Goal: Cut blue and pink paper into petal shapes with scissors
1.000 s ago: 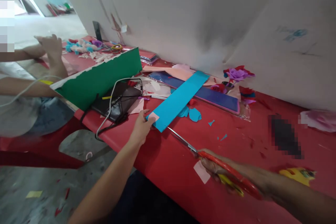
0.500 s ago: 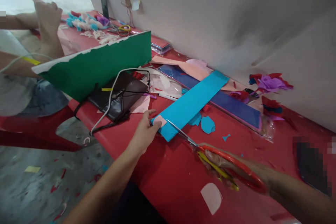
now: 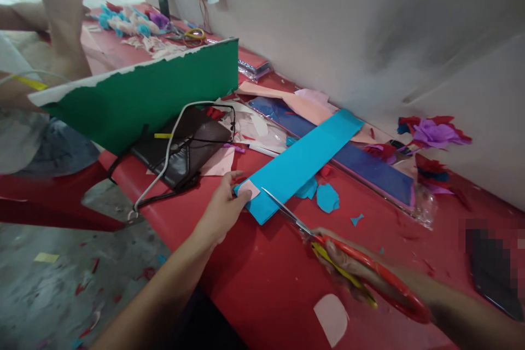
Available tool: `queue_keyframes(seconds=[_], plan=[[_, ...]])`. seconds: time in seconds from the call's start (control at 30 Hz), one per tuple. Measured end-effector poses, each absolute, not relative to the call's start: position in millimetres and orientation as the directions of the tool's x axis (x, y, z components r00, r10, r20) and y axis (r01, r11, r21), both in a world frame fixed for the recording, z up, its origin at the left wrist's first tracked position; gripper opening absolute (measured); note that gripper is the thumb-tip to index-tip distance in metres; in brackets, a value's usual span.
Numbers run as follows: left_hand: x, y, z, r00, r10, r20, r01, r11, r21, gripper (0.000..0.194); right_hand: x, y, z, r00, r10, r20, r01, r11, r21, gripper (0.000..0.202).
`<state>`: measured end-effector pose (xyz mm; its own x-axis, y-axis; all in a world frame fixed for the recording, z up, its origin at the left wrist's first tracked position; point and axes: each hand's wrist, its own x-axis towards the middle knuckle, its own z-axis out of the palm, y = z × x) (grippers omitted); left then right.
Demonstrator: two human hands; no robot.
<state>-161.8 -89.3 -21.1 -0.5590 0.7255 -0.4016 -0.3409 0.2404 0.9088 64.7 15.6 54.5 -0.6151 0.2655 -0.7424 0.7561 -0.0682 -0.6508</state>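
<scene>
My left hand [image 3: 223,205] pinches the near end of a long blue paper strip [image 3: 305,161], with a small pink paper piece [image 3: 249,190] pressed on top under the thumb. In my right hand [image 3: 340,254] are scissors [image 3: 381,279] with red and yellow handles. Their blades lie across the strip near its end, just right of the pink piece; one blade shows on top, the other is hidden beneath the paper. A rounded pink paper piece [image 3: 331,317] rests on the table below the scissors. Blue scraps [image 3: 327,198] lie beside the strip.
A green board [image 3: 156,95] stands upright at left, a dark pouch [image 3: 184,147] with a white cord before it. Packaged dark-blue paper [image 3: 369,172] lies under the strip. Crepe flowers [image 3: 438,134] are by the wall, a phone [image 3: 492,273] at right. Another person's hand [image 3: 63,16] is at far left.
The view has shifted slightly. My right hand with the scissors sits a little lower and further right in the picture. My left hand keeps its hold on the paper.
</scene>
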Motion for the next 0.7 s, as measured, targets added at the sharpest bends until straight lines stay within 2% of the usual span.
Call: queue_keyframes(seconds=[0.17,0.33,0.53,0.7], plan=[[-160,-90,-23,-0.560,0.728,-0.395,-0.351,0.223,0.909,0.053,64,19,47,-0.588,0.185,-0.787,0.772,-0.159,-0.615,0.062],[-161,-90,-25,-0.568,0.734,-0.373,-0.307,0.232,0.923,0.052,61,14,39,-0.582,0.262,-0.770,0.750,-0.192,-0.633,0.059],[-162,-90,-33,-0.596,0.736,-0.321,-0.152,0.289,0.945,0.047,49,11,45,-0.649,0.367,-0.667,0.693,-0.078,-0.717,0.044],[-161,-90,-39,-0.614,0.737,-0.282,-0.089,0.290,0.953,0.045,49,10,34,-0.684,0.377,-0.624,0.653,-0.063,-0.755,0.040]])
